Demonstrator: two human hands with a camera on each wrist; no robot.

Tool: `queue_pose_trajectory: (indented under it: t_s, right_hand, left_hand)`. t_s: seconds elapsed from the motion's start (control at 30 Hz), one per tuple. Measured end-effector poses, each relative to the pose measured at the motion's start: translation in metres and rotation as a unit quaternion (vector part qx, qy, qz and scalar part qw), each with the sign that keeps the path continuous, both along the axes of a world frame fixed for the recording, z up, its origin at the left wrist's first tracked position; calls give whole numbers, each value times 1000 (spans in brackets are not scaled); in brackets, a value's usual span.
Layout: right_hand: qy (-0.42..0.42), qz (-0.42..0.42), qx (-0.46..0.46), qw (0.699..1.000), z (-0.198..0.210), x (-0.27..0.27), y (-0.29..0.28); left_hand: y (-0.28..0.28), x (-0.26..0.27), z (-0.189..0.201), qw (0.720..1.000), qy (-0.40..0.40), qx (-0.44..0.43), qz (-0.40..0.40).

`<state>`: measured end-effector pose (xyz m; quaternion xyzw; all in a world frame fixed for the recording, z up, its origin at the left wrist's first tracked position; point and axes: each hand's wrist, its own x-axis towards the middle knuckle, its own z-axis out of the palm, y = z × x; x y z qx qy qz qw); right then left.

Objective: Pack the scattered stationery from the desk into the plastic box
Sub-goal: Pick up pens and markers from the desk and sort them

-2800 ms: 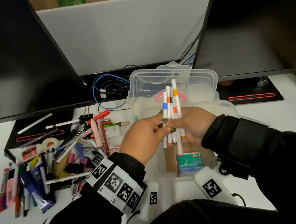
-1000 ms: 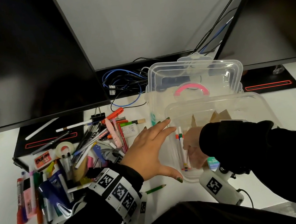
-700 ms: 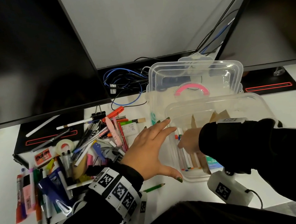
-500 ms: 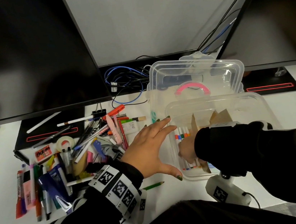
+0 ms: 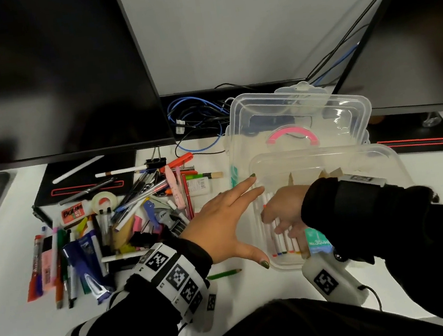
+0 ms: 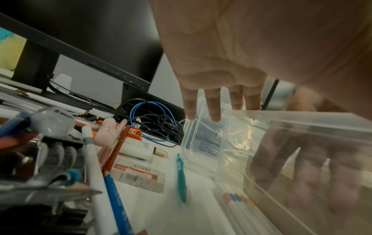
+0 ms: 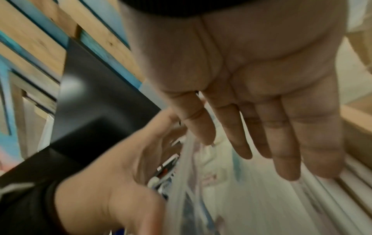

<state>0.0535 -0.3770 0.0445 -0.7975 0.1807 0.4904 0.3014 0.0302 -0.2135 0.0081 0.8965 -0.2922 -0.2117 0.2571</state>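
The clear plastic box (image 5: 325, 151) stands on the white desk, right of centre. My left hand (image 5: 233, 222) lies flat against its left outer wall, fingers straight, thumb at the near corner. My right hand (image 5: 282, 213) is inside the box, its straight fingers spread over a row of white markers (image 5: 282, 241) lying along the left wall. The left wrist view shows the markers (image 6: 237, 200) through the box wall (image 6: 281, 127). In the right wrist view, the right hand (image 7: 251, 111) holds nothing. A heap of scattered stationery (image 5: 125, 217) lies to the left.
The box's lid (image 5: 297, 107) with a pink handle leans behind the box. A teal pen (image 5: 234, 176) lies by the box's far-left corner and a green pencil (image 5: 224, 274) near my left thumb. A staples box (image 5: 317, 242) sits inside. Monitors and cables (image 5: 196, 117) stand behind.
Both hands held a bunch of markers above the box; the markers now lie flat inside. The right hand has let them go and spread over them. The left hand stays against the box wall.
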Motion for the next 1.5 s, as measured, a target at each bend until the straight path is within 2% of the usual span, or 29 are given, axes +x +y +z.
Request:
queue_pose_trajectory:
  t_s: [0.1,0.33,0.5,0.63,0.73,0.9,1.03,1.17,1.23,1.3,1.4,1.5]
  right_hand:
    - [-44,-18,36,998,9,1,-4]
    - [-69,48,27,996,24,-1,-3]
    - [-123,121,40,984,39,-5,8]
    - [-183,79,71,977,49,-7,27]
    - [-195,87,86,973,49,-8,50]
    - [-185,98,89,974,31,-2,98]
    - [-202,99,23,974,-4,7,124]
    - [-188,170,-100,962,-32,8,144]
    - [-195,244,-147,938,-44,7,150]
    - [-180,274,-178,928,-59,9,153]
    - [-180,180,-160,954,-71,10,151]
    - [-170,145,-155,962,-80,13,151]
  left_hand:
    - [-1,-4,2,1000,27,-4,8]
    - [8,-14,3,995,55,15,85]
    - [31,-22,-1,986,-1,32,166]
    - [55,-26,-4,972,-35,24,230]
    - [76,-25,-5,958,-36,29,282]
    - [129,-17,-12,935,-24,81,344]
    - [163,-4,-22,923,-26,106,370]
    - [183,11,-34,926,1,90,367]
    - [189,17,-39,928,6,98,360]
    - [190,22,-44,926,16,107,362]
    - [189,28,-48,923,29,101,371]
    - [187,33,-50,921,36,96,377]
